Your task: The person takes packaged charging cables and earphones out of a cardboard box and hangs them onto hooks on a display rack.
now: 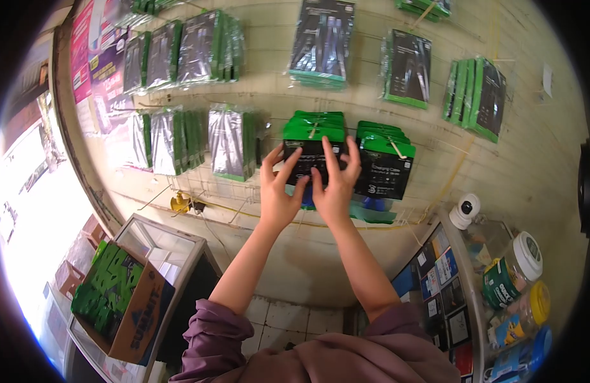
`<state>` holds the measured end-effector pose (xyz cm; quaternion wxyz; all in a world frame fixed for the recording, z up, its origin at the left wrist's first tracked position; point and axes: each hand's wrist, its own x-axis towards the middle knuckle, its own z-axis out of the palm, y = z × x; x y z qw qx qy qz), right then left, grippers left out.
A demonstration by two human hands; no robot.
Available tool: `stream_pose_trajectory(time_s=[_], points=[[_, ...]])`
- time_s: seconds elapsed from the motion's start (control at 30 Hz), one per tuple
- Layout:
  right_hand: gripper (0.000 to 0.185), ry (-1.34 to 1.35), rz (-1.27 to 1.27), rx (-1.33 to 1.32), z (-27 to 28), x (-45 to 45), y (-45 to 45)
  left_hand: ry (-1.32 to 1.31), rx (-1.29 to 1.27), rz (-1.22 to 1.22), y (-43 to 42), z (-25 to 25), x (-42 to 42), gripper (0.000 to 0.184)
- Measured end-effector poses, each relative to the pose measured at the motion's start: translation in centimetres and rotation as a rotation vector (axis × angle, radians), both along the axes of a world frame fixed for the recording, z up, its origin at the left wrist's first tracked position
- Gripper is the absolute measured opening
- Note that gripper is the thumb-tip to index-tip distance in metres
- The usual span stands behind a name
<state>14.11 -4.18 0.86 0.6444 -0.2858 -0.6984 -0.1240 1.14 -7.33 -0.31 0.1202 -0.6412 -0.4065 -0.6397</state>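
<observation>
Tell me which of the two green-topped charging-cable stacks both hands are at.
The left stack: left hand and right hand spread fingers across its front. The right stack has its printed face largely uncovered.

The near-left cardboard box [139, 314] reads "SUMMIT". Far, right of centre, a hanging packet [383, 168] says "Charging Cable".

L hand [282, 196] & R hand [334, 186] partly hide front cable pack [313, 153], print partly covered. Blue bit [307, 199] behind hands mostly hidden, can't ID. Fine print on adj. pack [385, 167] too small. Green packs [425, 7] up top cut off. Doorway [33, 182] blown out, detail lost. Dark round obj. [587, 188], R edge, cut off, unclear.
</observation>
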Motion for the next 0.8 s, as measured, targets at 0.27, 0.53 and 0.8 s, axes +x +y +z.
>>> stream_pose_trajectory(time_s=[0.27, 0.53, 0.8], points=[[0.046, 0.072, 0.216, -0.046, -3.6, -7.4, -11.4, 0.038, -0.086, 0.084, -11.2, -2.0, -7.8, 0.038], [0.045, -0.257, 0.905, -0.286, -8.4, -22.1, -20.8, -0.001, -0.268, 0.535, -28.0, -7.5, -19.6, 0.031], [0.046, -0.735, 1.228, -0.156, -10.3, -40.6, -26.4, -0.199, -0.794, 0.923, -43.6, -9.4, -33.8, 0.023]])
